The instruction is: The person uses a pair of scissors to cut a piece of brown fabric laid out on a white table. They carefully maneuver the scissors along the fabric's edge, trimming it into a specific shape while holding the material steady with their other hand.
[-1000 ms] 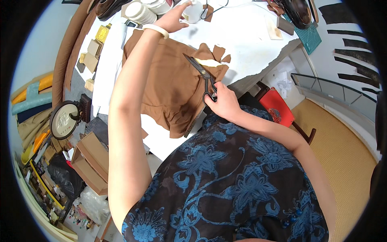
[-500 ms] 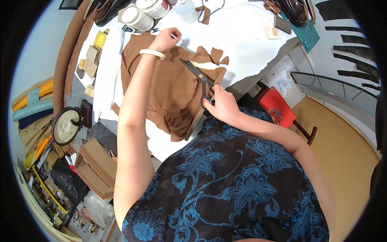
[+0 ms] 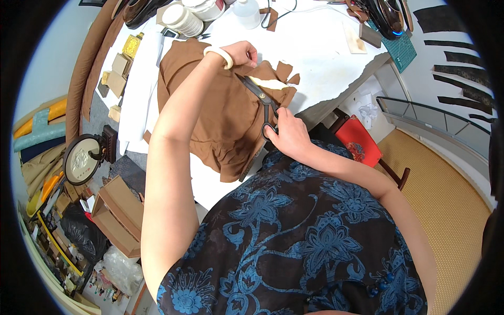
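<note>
R. hand [image 3: 291,134]: 1 pr. black scissors [image 3: 263,96] gripped by handles, blades pointed away & to left, laid over brown material [image 3: 223,118]. L. hand [image 3: 242,54]: fingers loosely bent, held nr. material's far edge; wrist ringed w/ white bangle [image 3: 228,59]. Between hands: pale yellow strip [image 3: 268,83], seen beside blades. Beyond L. hand: clear bottle [image 3: 247,14]; white tubs [image 3: 181,21] placed to bottle's left. Rt. of R. hand: red chair [image 3: 359,140], partly hidden.

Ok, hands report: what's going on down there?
Right hand gripping black scissors, blades over brown material. Left hand near the material's far edge, grip unclear. Left forearm hiding part of it.
</note>
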The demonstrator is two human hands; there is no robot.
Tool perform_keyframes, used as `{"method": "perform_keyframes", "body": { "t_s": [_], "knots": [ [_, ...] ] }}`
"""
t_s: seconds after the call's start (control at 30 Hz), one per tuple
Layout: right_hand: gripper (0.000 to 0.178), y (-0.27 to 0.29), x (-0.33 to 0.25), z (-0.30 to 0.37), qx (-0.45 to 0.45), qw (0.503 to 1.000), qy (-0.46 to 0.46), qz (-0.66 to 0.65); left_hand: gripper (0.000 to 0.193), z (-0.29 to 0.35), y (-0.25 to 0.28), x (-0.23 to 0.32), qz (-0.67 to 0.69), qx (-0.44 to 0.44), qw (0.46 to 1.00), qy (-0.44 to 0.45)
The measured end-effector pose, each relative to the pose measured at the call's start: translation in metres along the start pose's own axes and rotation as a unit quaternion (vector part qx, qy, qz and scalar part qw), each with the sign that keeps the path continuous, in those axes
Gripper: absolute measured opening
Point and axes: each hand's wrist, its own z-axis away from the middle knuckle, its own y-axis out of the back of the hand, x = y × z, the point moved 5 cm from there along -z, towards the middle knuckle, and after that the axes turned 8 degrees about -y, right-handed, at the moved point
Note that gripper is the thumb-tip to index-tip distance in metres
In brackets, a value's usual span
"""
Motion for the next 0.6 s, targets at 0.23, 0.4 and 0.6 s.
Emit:
{"method": "perform_keyframes", "body": {
  "t_s": [0.23, 0.4, 0.6],
  "knots": [
    [0.05, -0.004, 0.0, 0.001, 0.006, 1.0, 0.003, -0.014, 0.01, 0.006, 0.01, -0.011, 0.007, 0.123, 0.992, -0.003],
    [0.049, -0.005, -0.002, 0.001, -0.005, 1.0, -0.004, -0.025, 0.015, 0.023, 0.016, -0.024, 0.077, 0.171, 0.982, 0.019],
    [0.052, -0.006, 0.0, -0.002, 0.004, 1.0, -0.015, -0.027, 0.025, 0.023, -0.01, 0.0, -0.117, 0.133, 0.983, -0.041]
  ]
}}
